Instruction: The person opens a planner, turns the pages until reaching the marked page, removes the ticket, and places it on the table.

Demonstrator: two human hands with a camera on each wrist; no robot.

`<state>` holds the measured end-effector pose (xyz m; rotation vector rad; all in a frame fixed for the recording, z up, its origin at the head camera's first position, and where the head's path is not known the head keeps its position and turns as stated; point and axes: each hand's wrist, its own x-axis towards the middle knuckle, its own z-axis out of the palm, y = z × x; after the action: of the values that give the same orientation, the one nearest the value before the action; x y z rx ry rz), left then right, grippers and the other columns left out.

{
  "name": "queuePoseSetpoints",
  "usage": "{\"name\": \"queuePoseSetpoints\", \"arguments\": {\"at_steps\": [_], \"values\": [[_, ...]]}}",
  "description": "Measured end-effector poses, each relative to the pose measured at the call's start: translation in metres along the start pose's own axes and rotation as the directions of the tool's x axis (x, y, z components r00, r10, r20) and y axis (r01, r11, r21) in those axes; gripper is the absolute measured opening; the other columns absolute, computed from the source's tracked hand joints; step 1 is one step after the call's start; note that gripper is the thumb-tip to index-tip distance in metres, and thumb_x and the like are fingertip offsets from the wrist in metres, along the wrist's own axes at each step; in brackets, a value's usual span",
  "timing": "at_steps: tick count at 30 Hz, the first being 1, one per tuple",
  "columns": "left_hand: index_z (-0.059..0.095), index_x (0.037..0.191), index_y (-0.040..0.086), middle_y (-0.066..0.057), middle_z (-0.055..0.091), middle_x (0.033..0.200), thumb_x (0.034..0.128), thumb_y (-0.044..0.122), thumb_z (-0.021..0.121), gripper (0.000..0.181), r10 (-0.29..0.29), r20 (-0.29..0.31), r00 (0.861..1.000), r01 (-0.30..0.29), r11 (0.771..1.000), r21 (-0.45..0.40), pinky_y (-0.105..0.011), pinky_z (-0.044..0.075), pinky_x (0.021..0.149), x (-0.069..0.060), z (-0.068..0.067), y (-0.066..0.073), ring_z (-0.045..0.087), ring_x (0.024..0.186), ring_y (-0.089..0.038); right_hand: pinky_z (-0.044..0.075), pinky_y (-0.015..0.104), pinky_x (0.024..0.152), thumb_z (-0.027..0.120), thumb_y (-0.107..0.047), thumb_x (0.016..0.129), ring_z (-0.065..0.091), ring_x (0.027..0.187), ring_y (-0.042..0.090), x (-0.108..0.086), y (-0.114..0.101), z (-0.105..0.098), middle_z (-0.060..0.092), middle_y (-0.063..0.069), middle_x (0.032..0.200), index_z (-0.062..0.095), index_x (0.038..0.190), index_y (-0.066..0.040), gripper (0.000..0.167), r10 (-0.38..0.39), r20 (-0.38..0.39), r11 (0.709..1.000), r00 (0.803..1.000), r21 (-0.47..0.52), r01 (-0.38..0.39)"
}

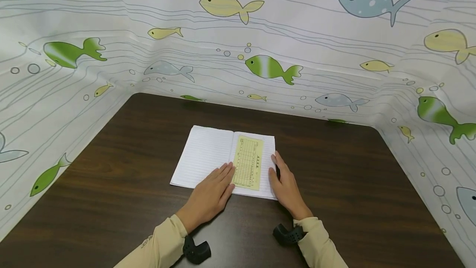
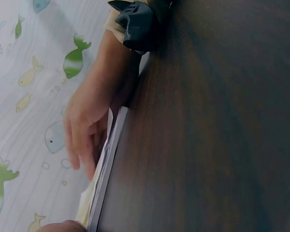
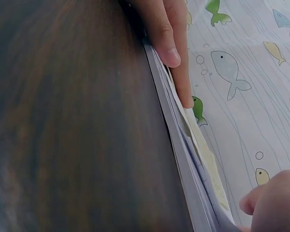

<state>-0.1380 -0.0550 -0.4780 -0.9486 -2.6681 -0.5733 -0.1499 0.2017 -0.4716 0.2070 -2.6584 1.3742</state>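
Observation:
An open notebook (image 1: 208, 148) with lined white pages lies on the dark table. On its right page rests a yellow printed slip (image 1: 248, 162) with a grid of rows and columns. My left hand (image 1: 212, 193) lies flat across the notebook's lower middle, its straight fingertips at the slip's left edge. At the notebook's right edge is my right hand (image 1: 288, 185), thumb over the page margin and fingers loosely bent along the side. The left wrist view shows that right hand (image 2: 89, 111) beside the paper edge. In the right wrist view, left-hand fingers (image 3: 171, 53) touch the page.
The brown wooden table (image 1: 122, 168) extends around the notebook. White sheeting (image 1: 208, 65) printed with fish stands along the back and both sides. A black device (image 1: 197, 251) is strapped to my left wrist, another black device (image 1: 286, 235) to my right.

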Motion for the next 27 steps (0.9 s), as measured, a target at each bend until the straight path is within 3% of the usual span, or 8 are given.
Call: {"name": "queuePoseSetpoints", "arguments": {"at_steps": [10,17,27], "values": [[0.048,0.152,-0.003,-0.017,0.043,0.160,0.1006,0.049,0.063,0.075,-0.014,0.019,1.000,0.014,1.000,-0.022,-0.043,0.030,0.123,-0.0002,-0.0004,0.0006,0.038,0.150,-0.029,0.025,0.057,0.123,0.059,-0.015,0.105,0.033,0.152,0.029,0.0012,0.0000,0.0017,0.053,0.013,0.153,0.027,0.161,0.003,0.067,-0.026,-0.024,0.999,0.999,-0.032,0.025],[0.054,0.151,0.008,-0.017,0.044,0.159,0.1007,0.047,0.064,0.064,0.003,0.025,1.000,-0.002,0.999,-0.038,-0.045,0.030,0.123,-0.0003,-0.0019,0.0007,0.037,0.150,-0.032,0.026,0.057,0.123,0.063,-0.015,0.103,0.041,0.148,0.030,0.0017,-0.0028,0.0021,0.065,0.009,0.141,0.030,0.160,0.003,0.069,-0.010,-0.026,1.000,1.000,-0.020,0.010],[0.057,0.151,0.020,-0.016,0.043,0.160,0.1035,0.044,0.061,0.053,0.046,0.042,0.998,-0.045,0.999,-0.028,-0.046,0.030,0.123,0.0006,-0.0009,0.0003,0.035,0.152,-0.033,0.023,0.062,0.122,0.065,-0.031,0.104,0.052,0.138,0.032,0.0017,-0.0035,0.0031,0.075,0.007,0.119,0.035,0.161,-0.008,0.068,0.043,0.001,0.990,0.999,0.131,-0.043]]}}
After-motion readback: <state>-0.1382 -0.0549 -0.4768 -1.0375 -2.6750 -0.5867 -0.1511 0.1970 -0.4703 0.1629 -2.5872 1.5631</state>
